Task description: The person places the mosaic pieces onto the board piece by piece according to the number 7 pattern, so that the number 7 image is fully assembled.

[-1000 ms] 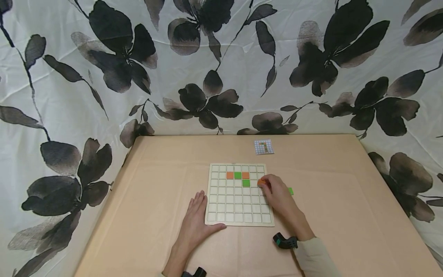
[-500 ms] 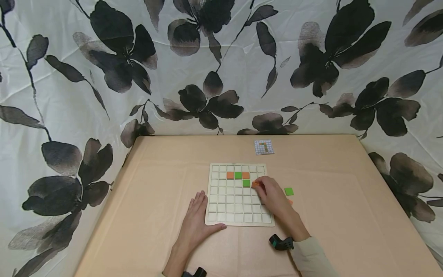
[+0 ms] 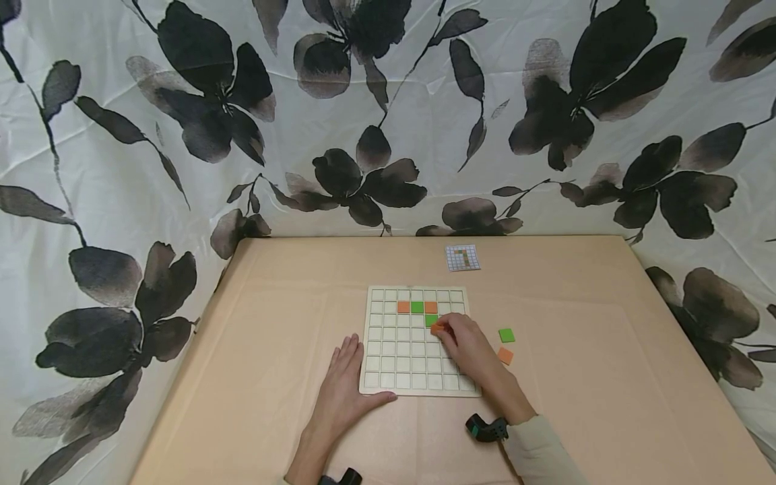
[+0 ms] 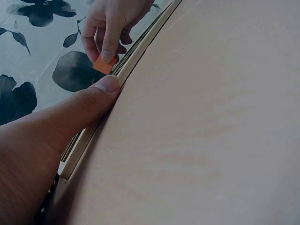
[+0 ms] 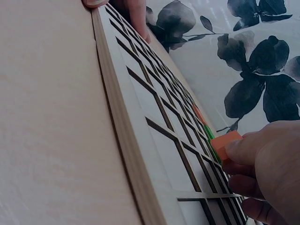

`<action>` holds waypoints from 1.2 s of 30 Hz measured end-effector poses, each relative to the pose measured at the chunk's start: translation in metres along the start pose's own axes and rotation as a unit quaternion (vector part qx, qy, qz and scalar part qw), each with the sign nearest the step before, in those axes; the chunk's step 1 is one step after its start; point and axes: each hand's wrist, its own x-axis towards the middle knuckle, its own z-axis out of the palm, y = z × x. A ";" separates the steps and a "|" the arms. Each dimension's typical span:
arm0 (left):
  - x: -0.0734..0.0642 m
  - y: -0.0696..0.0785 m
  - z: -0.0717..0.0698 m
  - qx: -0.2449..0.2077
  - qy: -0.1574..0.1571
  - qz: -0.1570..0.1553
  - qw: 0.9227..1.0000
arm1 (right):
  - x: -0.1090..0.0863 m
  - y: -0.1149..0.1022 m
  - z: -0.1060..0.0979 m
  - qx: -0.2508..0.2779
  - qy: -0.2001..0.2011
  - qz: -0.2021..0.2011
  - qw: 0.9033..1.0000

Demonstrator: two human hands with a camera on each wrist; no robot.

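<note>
The right hand (image 3: 470,342) pinches a tilted square orange tile (image 5: 222,142) over the gridded wooden board (image 3: 388,364), which the left hand (image 3: 345,382) touches.

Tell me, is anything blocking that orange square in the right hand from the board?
Nothing visible does. The right hand pinches the orange tile over the board, next to a green tile; whether it touches the board is hard to tell. The left hand lies at the board's left edge, clear of it.

Pale tan table (image 3: 273,310), white cloth backdrop (image 3: 436,114) beyond its far, left and right edges, dark floral print (image 3: 203,77)
</note>
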 end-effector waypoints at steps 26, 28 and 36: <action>-0.002 -0.004 0.003 0.000 0.003 0.003 1.000 | 0.000 0.006 0.011 -0.034 0.019 -0.051 0.998; -0.002 -0.004 0.003 0.000 0.003 0.004 1.000 | 0.000 0.007 0.011 -0.036 0.023 -0.056 0.998; -0.002 -0.004 0.002 -0.001 0.004 0.005 1.000 | -0.001 0.006 0.010 -0.049 0.020 -0.060 0.997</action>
